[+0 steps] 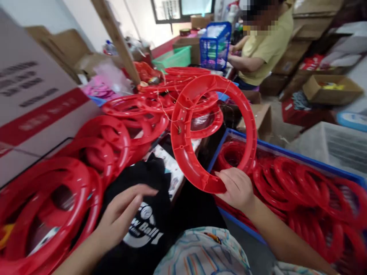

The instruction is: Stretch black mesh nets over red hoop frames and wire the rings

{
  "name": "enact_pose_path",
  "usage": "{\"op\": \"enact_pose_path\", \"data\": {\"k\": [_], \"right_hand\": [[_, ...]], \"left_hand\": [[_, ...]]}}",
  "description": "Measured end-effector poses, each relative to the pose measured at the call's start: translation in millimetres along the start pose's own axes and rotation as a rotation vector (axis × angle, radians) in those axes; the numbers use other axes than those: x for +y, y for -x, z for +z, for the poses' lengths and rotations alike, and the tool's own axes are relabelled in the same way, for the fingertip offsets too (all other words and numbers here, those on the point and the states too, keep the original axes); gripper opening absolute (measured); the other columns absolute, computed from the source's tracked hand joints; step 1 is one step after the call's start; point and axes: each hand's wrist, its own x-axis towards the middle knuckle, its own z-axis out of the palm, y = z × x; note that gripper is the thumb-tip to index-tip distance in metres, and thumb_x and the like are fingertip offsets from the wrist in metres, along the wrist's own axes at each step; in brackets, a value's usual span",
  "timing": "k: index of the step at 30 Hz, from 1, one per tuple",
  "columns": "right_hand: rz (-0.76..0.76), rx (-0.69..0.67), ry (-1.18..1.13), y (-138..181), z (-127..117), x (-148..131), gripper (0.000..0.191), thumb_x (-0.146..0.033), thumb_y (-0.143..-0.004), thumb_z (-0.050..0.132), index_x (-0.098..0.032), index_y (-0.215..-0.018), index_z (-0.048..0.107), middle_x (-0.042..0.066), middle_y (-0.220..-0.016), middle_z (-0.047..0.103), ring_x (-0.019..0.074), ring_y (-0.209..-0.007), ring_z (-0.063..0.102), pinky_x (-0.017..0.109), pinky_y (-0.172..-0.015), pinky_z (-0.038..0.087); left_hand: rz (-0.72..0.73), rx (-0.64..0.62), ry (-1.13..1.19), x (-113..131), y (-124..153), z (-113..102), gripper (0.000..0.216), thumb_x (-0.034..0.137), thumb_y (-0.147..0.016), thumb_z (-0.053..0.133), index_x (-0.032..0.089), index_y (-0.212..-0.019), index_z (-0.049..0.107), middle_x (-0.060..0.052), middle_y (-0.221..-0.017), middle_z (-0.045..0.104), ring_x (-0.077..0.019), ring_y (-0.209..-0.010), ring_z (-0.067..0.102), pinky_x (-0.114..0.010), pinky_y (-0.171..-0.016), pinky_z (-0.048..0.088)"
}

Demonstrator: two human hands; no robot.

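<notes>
In my right hand [236, 189] is a red plastic ring [182, 151], gripped at its lower edge and held up before me. Its hollow, ribbed side faces me, and thin wires with a small part show at its left. My left hand [122, 210] holds nothing; its fingers are stretched out, above a black cloth with white print [143, 229]. Stacked red rings [83, 172] lie on the left, close to that hand. More rings with thin wires [126, 105] are piled on the table beyond.
At the right stands a blue crate [266, 144] full of red rings. A person in a yellow shirt [266, 49] sits at the far end, near a blue basket [215, 46] and a green tray [174, 59]. A wooden post [116, 38] rises from the table; cardboard boxes [332, 89] stand right.
</notes>
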Motion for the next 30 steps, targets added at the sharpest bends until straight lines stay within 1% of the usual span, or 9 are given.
{"op": "enact_pose_path", "data": {"k": [3, 6, 9, 11, 15, 19, 24, 27, 30], "right_hand": [[-0.149, 0.04, -0.065, -37, 16, -22, 0.025, -0.032, -0.09, 0.06, -0.012, -0.105, 0.062, 0.009, -0.08, 0.07, 0.0203, -0.076, 0.066, 0.035, -0.074, 0.053], [-0.272, 0.073, -0.146, -71, 34, -44, 0.023, -0.03, -0.091, 0.058, -0.011, -0.104, 0.062, 0.01, -0.079, 0.07, 0.0206, -0.075, 0.066, 0.035, -0.072, 0.054], [-0.394, 0.092, -0.244, -100, 56, -58, 0.023, -0.029, -0.093, 0.056, -0.011, -0.105, 0.062, 0.011, -0.08, 0.07, 0.021, -0.077, 0.066, 0.036, -0.073, 0.054], [-0.482, 0.09, -0.311, -118, 73, -61, 0.025, -0.03, -0.095, 0.053, -0.01, -0.107, 0.062, 0.012, -0.082, 0.071, 0.0214, -0.078, 0.067, 0.037, -0.073, 0.055], [-0.646, 0.057, -0.416, -155, 105, -56, 0.029, -0.028, -0.098, 0.045, -0.009, -0.109, 0.063, 0.014, -0.093, 0.073, 0.0229, -0.091, 0.067, 0.04, -0.082, 0.056], [-0.769, -0.015, -0.49, -191, 127, -49, 0.027, -0.029, -0.098, 0.047, -0.013, -0.111, 0.065, 0.012, -0.108, 0.073, 0.0236, -0.114, 0.063, 0.047, -0.101, 0.053], [-0.813, -0.217, -0.497, -233, 135, -44, 0.02, -0.027, -0.097, 0.052, -0.029, -0.108, 0.069, 0.0, -0.121, 0.07, 0.0211, -0.123, 0.059, 0.055, -0.111, 0.045], [-0.735, -0.425, -0.537, -255, 138, -37, 0.018, -0.026, -0.095, 0.057, -0.035, -0.104, 0.069, -0.008, -0.121, 0.07, 0.0171, -0.126, 0.058, 0.053, -0.115, 0.041], [-0.676, -0.48, -0.569, -273, 148, -28, 0.016, -0.031, -0.095, 0.057, -0.036, -0.104, 0.07, -0.012, -0.119, 0.07, 0.0138, -0.127, 0.056, 0.046, -0.116, 0.039]], "left_hand": [[0.079, -0.001, 0.539, 9, -29, -2, 0.046, 0.058, -0.086, 0.06, 0.026, -0.12, 0.066, -0.008, -0.121, 0.068, -0.0278, -0.111, 0.064, -0.042, -0.098, 0.051], [0.131, 0.045, 0.887, 32, -48, -24, 0.075, 0.08, -0.08, 0.046, 0.018, -0.116, 0.068, -0.013, -0.11, 0.071, -0.033, -0.109, 0.065, -0.048, -0.096, 0.051], [0.086, 0.116, 1.159, 40, -50, -59, 0.076, 0.065, -0.096, 0.017, 0.015, -0.099, 0.073, -0.011, -0.084, 0.072, -0.0289, -0.094, 0.07, -0.049, -0.094, 0.052], [0.038, 0.09, 1.256, 31, -50, -82, 0.067, 0.05, -0.1, 0.014, 0.018, -0.089, 0.073, -0.007, -0.076, 0.071, -0.023, -0.086, 0.07, -0.044, -0.094, 0.052], [-0.112, -0.051, 1.22, 1, -58, -107, 0.059, 0.042, -0.1, 0.019, 0.015, -0.089, 0.07, -0.009, -0.087, 0.072, -0.02, -0.081, 0.07, -0.038, -0.084, 0.054], [-0.381, -0.344, 1.14, -19, -68, -100, 0.061, 0.052, -0.098, 0.026, 0.006, -0.106, 0.065, -0.02, -0.098, 0.07, -0.0274, -0.081, 0.071, -0.048, -0.081, 0.054], [-0.245, -0.868, 1.066, -20, -60, -93, 0.084, 0.073, -0.073, 0.064, 0.024, -0.138, 0.043, -0.015, -0.11, 0.069, -0.0323, -0.09, 0.072, -0.052, -0.081, 0.056], [-0.212, -0.917, 1.024, -16, -50, -99, 0.082, 0.07, -0.073, 0.066, 0.024, -0.137, 0.043, -0.012, -0.102, 0.07, -0.03, -0.082, 0.073, -0.047, -0.07, 0.061], [-0.196, -0.84, 1.001, -11, -41, -103, 0.059, 0.055, -0.082, 0.065, 0.018, -0.125, 0.051, -0.007, -0.08, 0.067, -0.0241, -0.067, 0.07, -0.036, -0.055, 0.06]]}}
